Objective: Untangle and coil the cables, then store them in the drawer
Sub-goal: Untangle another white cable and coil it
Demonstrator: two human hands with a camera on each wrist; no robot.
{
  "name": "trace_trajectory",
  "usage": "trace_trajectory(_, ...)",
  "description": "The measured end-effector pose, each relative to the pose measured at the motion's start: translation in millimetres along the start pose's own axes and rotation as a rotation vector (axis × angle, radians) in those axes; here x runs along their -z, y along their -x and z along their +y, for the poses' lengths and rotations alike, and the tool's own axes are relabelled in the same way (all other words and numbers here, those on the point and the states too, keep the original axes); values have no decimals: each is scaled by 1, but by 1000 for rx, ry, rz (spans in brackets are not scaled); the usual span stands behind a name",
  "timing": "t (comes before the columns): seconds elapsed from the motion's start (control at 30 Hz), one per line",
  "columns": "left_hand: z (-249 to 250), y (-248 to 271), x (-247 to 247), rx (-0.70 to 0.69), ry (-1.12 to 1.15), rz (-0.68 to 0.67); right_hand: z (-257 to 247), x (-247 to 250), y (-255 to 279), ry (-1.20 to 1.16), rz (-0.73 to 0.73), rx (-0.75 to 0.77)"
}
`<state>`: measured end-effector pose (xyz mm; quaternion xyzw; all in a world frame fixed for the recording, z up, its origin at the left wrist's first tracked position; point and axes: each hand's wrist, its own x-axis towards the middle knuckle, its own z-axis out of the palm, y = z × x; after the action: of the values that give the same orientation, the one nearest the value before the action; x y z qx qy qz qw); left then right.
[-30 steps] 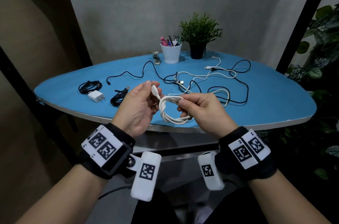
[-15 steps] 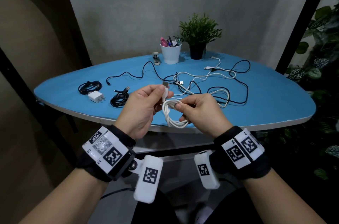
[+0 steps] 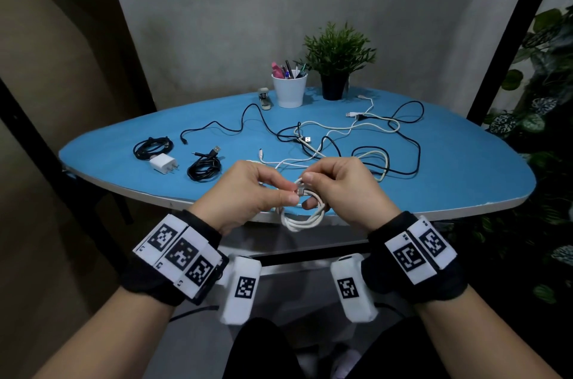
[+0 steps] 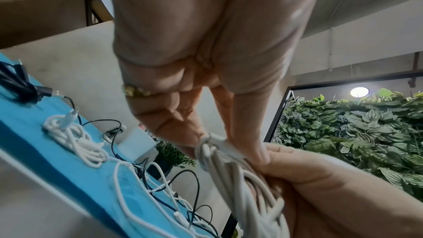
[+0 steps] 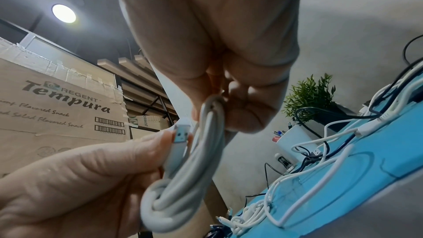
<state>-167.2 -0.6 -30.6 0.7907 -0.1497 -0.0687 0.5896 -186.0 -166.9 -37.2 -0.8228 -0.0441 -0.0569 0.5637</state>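
Note:
A white cable coil (image 3: 305, 217) hangs in the air at the near edge of the blue table (image 3: 465, 180). My right hand (image 3: 310, 189) pinches the top of the coil (image 5: 206, 133). My left hand (image 3: 291, 196) pinches the cable's USB plug (image 5: 182, 134) against the loops. In the left wrist view the strands (image 4: 228, 173) bunch between both hands' fingertips. Loose white cables (image 3: 341, 130) and a black cable (image 3: 403, 143) lie tangled on the table behind my hands. A small white bundle (image 4: 75, 138) lies on the table by my left hand.
Two coiled black cables (image 3: 152, 147) (image 3: 204, 167) and a white charger plug (image 3: 163, 162) lie at the table's left. A white pen cup (image 3: 290, 90), a potted plant (image 3: 336, 68) and a stapler (image 3: 265, 98) stand at the back edge. Cardboard boxes (image 5: 57, 115) stand on the left.
My left hand has carried the plug end from above the coil down against its loops. Both hands have closed in on each other over the coil's top.

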Motion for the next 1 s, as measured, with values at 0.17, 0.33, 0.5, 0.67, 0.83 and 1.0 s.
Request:
trace_trajectory(0.17,-4,-1,-6,-23,33,33,2,0,-1,3,-41,-26)
trace_trajectory(0.33,-8,-3,-7,-47,23,16,0,1,-2,-1,-55,-18)
trace_trajectory(0.5,-12,-5,-6,-54,13,24,-3,0,0,20,-82,36)
trace_trajectory(0.67,-15,-6,-6,-44,89,26,-2,3,1,-9,-101,44)
trace_trajectory(0.83,-14,-8,-3,-84,36,22,-4,3,4,14,-174,80)
trace_trajectory(1.0,-13,-6,0,-90,38,-31,-7,2,5,-12,-171,123)
